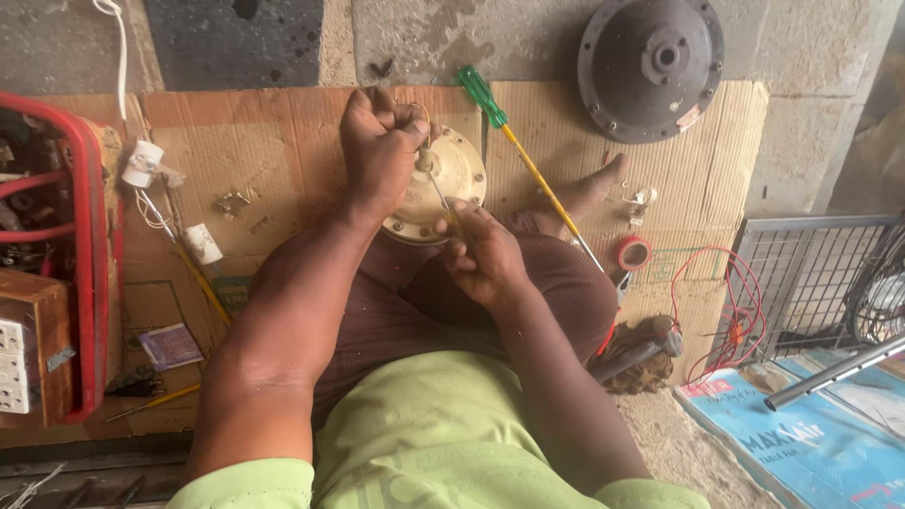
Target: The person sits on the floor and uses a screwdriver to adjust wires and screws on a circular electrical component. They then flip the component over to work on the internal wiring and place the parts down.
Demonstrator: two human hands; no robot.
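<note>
The left hand [382, 141] is closed in a fist around a thin wire at the top of the cream motor cover [443, 188], which rests on the person's lap at centre frame. The right hand [485, 254] pinches the same wire at the cover's 5 o'clock edge. A green-handled screwdriver [523, 155] lies on cardboard [273, 141] at 1 o'clock, and red tape [633, 253] at 3 o'clock.

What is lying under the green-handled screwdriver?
The green-handled screwdriver lies on brown cardboard, its shaft crossing the person's leg. Its tip near the red tape roll is unclear.
</note>
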